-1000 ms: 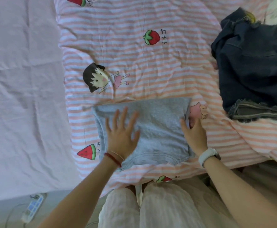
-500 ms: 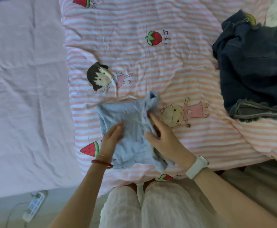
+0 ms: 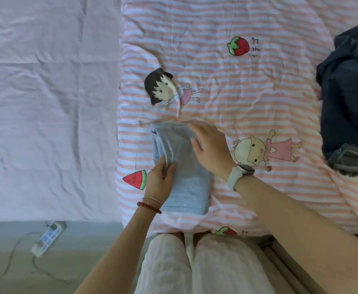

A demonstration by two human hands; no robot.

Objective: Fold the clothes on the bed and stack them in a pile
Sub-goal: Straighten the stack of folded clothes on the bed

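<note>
A grey garment lies folded into a narrow upright rectangle on the striped cartoon quilt, near the bed's front edge. My left hand rests on its lower left part, fingers lying flat on the cloth with the thumb on top. My right hand lies flat on the upper right part, fingers stretched toward the far edge. A heap of dark denim clothes sits unfolded at the right edge of the bed.
A plain lilac sheet covers the bed's left side. A white power strip with its cable lies on the floor at the lower left. My legs in pale trousers stand against the bed's front edge.
My right hand carried the garment's right half over to the left and laid it flat, so the wide grey rectangle became a narrow one. My left hand slid down to its lower left edge.
</note>
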